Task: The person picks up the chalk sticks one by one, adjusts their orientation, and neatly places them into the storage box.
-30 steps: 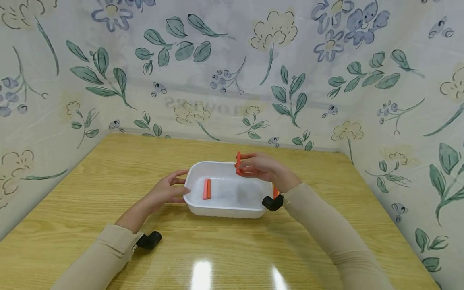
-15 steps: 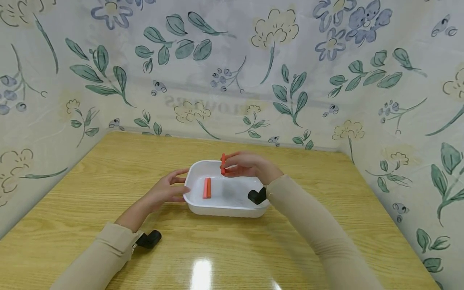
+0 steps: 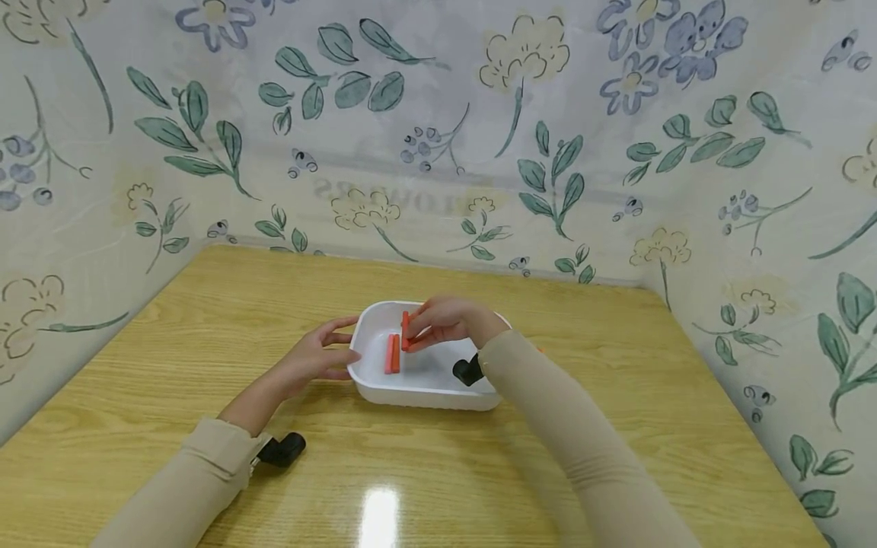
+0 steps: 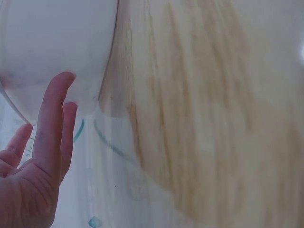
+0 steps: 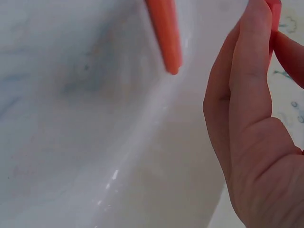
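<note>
A white rectangular dish [image 3: 425, 397] stands on the wooden table. Straight, spread fingers of my left hand [image 3: 322, 354] touch its left end, one fingertip over the rim. In the left wrist view, those fingers lie against the white outer wall [image 4: 47, 42]. My right hand [image 3: 448, 320] pinches a slim red stick [image 3: 406, 329] between thumb and fingers, held upright over the dish. Just left of it, a pink stick [image 3: 389, 355] and an orange-red stick [image 3: 396, 355] lie side by side on the dish floor. An orange stick [image 5: 166, 38] shows in the right wrist view.
A small orange bit [image 3: 540, 350] shows on the table beyond my right forearm. Flower-printed cloth [image 3: 438, 137] hangs behind and beside the wooden table [image 3: 274, 297]. Black camera mounts [image 3: 284, 450] are on both wrists.
My right hand has carried the red stick leftward from the far rim and lowered it into the dish beside the two sticks. My left hand stays at the dish's left end.
</note>
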`<state>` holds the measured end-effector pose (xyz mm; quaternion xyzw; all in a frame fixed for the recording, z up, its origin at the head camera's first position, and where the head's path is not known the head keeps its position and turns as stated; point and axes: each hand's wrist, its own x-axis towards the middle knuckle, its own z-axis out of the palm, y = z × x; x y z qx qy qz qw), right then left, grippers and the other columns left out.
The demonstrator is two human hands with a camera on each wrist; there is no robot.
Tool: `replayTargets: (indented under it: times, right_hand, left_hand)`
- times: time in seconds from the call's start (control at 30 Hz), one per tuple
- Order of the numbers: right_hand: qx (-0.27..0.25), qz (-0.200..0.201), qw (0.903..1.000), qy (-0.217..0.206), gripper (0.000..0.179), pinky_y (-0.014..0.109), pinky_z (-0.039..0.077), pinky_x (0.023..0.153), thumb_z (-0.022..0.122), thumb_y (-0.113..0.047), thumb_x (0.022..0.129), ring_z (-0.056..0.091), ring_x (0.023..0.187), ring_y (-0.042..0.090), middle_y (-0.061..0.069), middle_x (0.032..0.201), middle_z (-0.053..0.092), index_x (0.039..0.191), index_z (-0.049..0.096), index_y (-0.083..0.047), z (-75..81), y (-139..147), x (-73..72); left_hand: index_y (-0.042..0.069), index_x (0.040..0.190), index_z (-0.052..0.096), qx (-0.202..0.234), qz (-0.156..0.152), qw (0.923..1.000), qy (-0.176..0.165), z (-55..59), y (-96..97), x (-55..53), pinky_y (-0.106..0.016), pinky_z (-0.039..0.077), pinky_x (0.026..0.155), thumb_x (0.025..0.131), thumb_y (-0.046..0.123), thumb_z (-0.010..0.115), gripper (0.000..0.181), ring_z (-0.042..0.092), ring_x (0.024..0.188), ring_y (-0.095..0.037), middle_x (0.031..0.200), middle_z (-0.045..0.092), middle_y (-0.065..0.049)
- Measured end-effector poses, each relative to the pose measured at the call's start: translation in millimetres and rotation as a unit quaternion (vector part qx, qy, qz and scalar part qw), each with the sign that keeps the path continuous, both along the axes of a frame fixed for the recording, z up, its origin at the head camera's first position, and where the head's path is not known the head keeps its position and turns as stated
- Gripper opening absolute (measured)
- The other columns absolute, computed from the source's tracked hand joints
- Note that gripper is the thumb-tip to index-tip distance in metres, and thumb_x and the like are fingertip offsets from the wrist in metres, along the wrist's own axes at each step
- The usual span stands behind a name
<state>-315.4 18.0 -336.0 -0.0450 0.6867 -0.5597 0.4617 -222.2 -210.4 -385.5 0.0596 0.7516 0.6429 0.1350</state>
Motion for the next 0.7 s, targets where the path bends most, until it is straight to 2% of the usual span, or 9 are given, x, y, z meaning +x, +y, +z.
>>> replayTargets:
  times: [0.1, 0.37, 0.7]
  right_hand:
    - [0.029, 0.0, 0.9996, 0.007, 0.002, 0.029, 0.056, 0.07, 0.055, 0.006, 0.088, 0.06, 0.075, 0.022, 0.014, 0.086, 0.059, 0.09, 0.057, 0.005, -7.6, -3.0, -2.8]
    - [0.078, -0.006, 0.9969, 0.014, 0.003, 0.029, 0.056, 0.07, 0.06, 0.006, 0.086, 0.061, 0.072, 0.021, 0.014, 0.081, 0.061, 0.088, 0.06, 0.008, -28.6, -9.5, -5.2]
    - [0.081, -0.003, 0.9964, 0.023, 0.004, 0.033, 0.056, 0.075, 0.058, 0.012, 0.084, 0.062, 0.072, 0.024, 0.017, 0.079, 0.062, 0.088, 0.06, 0.012, -28.6, -12.0, -1.2]
  left_hand:
    - [0.004, 0.147, 0.022, 0.004, 0.0, 1.0, 0.0, -0.2, 0.1, -0.3, -0.045, 0.054, 0.079, 0.086, 0.007, 0.061, 0.072, 0.056, 0.103, -0.034, 0.135, 0.034, -0.031]
    - [0.004, 0.146, 0.022, -0.004, 0.003, 1.0, -0.001, 0.2, -0.2, 1.0, -0.046, 0.054, 0.079, 0.087, 0.006, 0.061, 0.072, 0.056, 0.102, -0.033, 0.134, 0.034, -0.032]
    - [0.004, 0.147, 0.022, -0.003, 0.003, 1.0, -0.001, -0.6, 0.7, -0.4, -0.046, 0.053, 0.079, 0.086, 0.006, 0.062, 0.072, 0.054, 0.105, -0.036, 0.135, 0.033, -0.031]
